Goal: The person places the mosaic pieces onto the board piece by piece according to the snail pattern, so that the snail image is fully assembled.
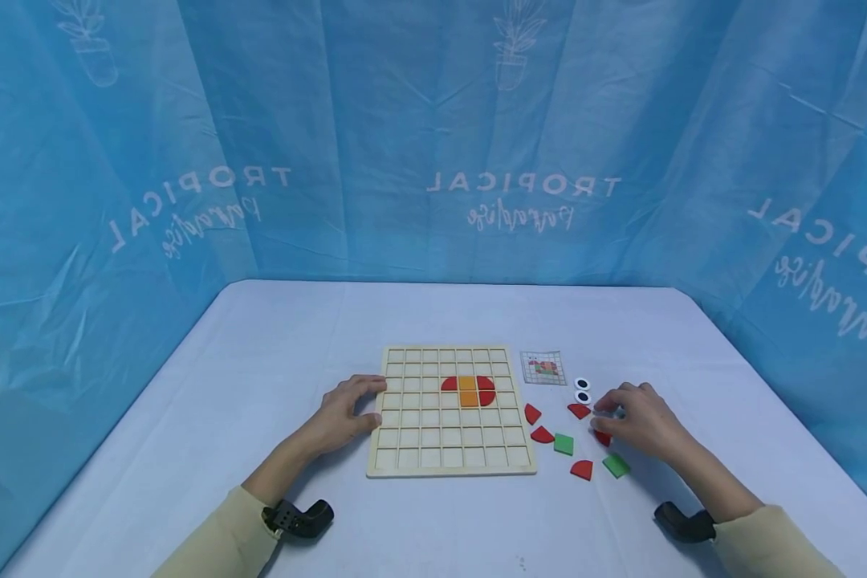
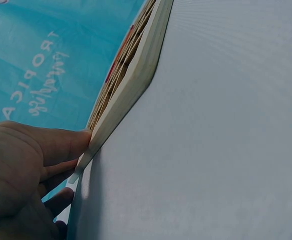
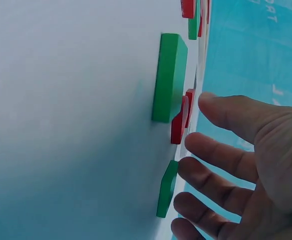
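My left hand [image 1: 343, 416] is at the left side of a wooden grid board [image 1: 429, 437]. Its thumb and fingertips touch the board's edge [image 2: 120, 100]. On the grid lie orange squares [image 1: 470, 398] with red quarter-round pieces [image 1: 487, 397] beside them. Over the loose pieces right of the board hovers my right hand [image 1: 643, 419], thumb and fingers apart, nothing seen between them. Below it a red piece [image 1: 603, 438] is partly covered. In the right wrist view a thick green block [image 3: 170, 77] and another green piece [image 3: 168, 190] lie near the fingers.
A small pattern card [image 1: 543, 368] lies right of the board's far corner. Two round eye pieces [image 1: 582, 397] sit near it. Loose red pieces [image 1: 542, 434] and green squares [image 1: 563, 444] are scattered on the white table [image 1: 296, 321]. A blue curtain [image 1: 390, 144] surrounds it.
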A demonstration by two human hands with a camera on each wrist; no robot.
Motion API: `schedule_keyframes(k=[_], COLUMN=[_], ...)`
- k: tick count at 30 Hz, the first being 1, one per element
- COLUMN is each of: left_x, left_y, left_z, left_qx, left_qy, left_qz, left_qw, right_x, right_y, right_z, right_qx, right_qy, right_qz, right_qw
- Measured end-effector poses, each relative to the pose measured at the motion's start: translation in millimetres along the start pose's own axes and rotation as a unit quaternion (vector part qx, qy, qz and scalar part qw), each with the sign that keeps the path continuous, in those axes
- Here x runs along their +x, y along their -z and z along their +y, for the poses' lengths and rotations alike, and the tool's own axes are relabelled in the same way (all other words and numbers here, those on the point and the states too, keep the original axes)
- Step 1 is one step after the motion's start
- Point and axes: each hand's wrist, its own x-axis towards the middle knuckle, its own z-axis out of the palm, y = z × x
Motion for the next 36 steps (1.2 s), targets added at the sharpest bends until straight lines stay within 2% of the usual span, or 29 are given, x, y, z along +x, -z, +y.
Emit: schedule_keyframes(k=[14,21,30,36], left_x=[-1.1,-1.5,-1.1,-1.4], left_y=[0.5,0.6,1.5,1.6], left_z=[0.1,0.7,1.4,1.1], left_qx=[0.000,-0.004,-0.002,-0.003], left_qy=[0.001,0.010,-0.005,-0.008], left_qz=[-0.001,-0.004,-0.001,-0.001], left_qw=[1.0000,0.9999,1.0000,1.0000], right_x=[14.5,23.1,22.0,19.7], right_y=[-15.7,-22.3,-24.7,-24.6], right_z=[-21.9,-33.8,-31.6,-27.2], right_qx=[-0.017,-0.035,-0.069,-0.056], right_qy=[0.007,0.029,0.025,0.034], right_qz=[-0.006,-0.008,0.017,0.015], right_qw=[1.000,0.999,0.997,0.998])
